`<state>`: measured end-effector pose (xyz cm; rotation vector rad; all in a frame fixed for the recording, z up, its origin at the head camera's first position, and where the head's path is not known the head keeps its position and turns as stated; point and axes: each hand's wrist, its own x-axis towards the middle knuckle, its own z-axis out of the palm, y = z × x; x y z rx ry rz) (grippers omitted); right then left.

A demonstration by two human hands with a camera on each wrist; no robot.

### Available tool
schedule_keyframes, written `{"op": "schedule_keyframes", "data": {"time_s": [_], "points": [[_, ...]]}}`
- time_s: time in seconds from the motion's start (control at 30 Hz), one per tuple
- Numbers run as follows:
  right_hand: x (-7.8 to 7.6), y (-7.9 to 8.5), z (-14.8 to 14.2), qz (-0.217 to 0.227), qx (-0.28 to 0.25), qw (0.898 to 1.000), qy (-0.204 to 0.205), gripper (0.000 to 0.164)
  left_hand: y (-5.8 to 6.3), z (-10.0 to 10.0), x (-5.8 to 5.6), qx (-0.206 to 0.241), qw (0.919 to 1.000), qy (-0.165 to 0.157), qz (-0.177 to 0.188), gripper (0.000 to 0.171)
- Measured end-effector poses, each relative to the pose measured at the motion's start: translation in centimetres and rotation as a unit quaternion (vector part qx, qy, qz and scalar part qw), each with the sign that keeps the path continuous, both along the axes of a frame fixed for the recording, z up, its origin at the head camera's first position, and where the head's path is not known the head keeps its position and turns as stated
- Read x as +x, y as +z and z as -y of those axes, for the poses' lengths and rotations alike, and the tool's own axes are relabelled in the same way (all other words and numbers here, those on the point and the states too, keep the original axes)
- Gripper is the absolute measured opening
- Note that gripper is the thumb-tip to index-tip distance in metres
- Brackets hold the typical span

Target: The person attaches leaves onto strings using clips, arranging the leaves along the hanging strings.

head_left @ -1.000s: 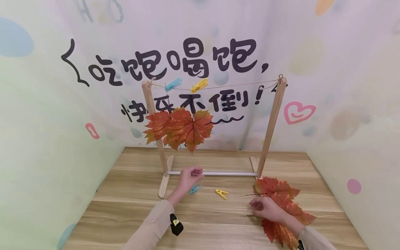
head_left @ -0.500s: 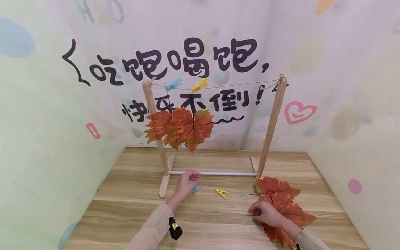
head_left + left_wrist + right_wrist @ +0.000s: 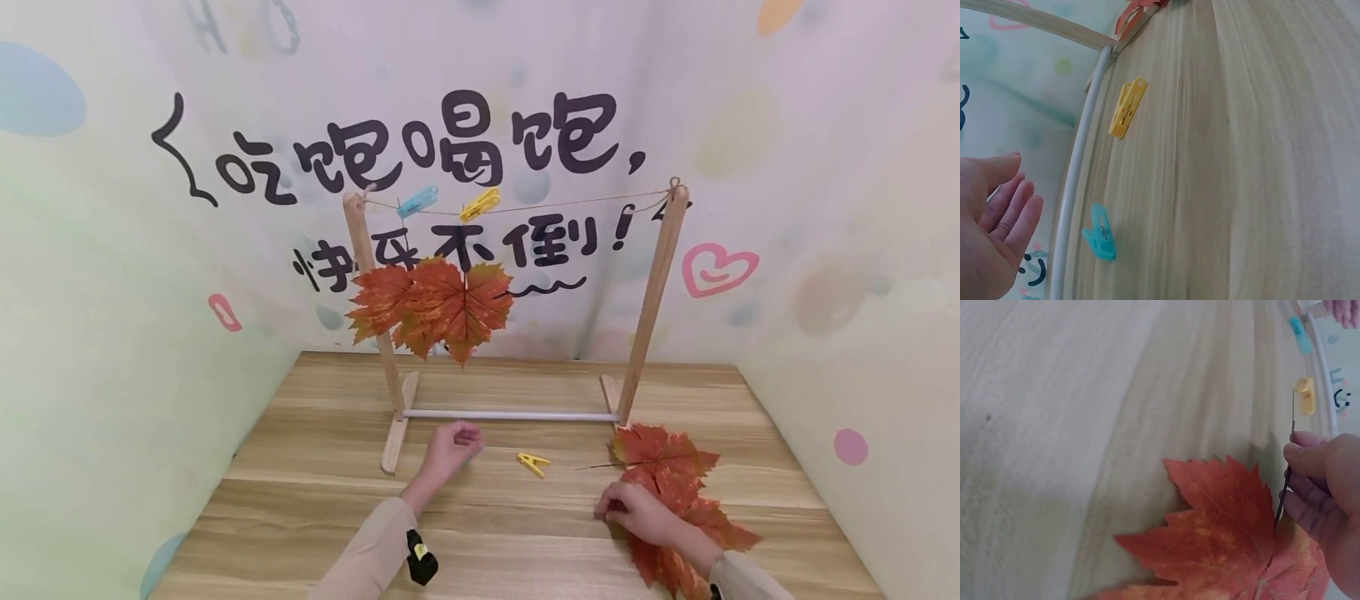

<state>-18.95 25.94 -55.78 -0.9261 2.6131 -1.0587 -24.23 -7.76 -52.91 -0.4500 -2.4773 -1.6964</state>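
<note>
My right hand (image 3: 639,512) pinches the dark stem (image 3: 1293,412) of a red-orange artificial maple leaf (image 3: 1210,519) between thumb and forefinger. Several such leaves (image 3: 663,457) overlap on the table under and beside that hand. My left hand (image 3: 448,454) hovers with loosely bent fingers and holds nothing. A teal clothespin (image 3: 1101,234) lies on the table near it, apart from the fingers in the left wrist view; in the head view the hand almost hides it. Between the two hands rests a yellow clothespin (image 3: 533,464).
A wooden frame with two posts (image 3: 652,308) and a white bottom rod (image 3: 540,416) stands at the back. Along its string (image 3: 577,202), a teal peg (image 3: 417,202) and a yellow peg (image 3: 480,204) hold up maple leaves (image 3: 465,308). Behind is a printed wall.
My left hand has lowered slightly toward me, over the teal clothespin. My right hand has shifted a little and closed on a leaf stem. The hanging leaves stay put.
</note>
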Motion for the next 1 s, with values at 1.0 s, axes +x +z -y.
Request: {"op": "schedule_keyframes", "data": {"time_s": [1.0], "points": [[-0.7, 7.4, 0.3, -0.042, -0.05, 0.997, -0.033, 0.012, -2.5, 0.2, -0.7, -0.056, 0.9939, 0.089, 0.03, 0.028]]}}
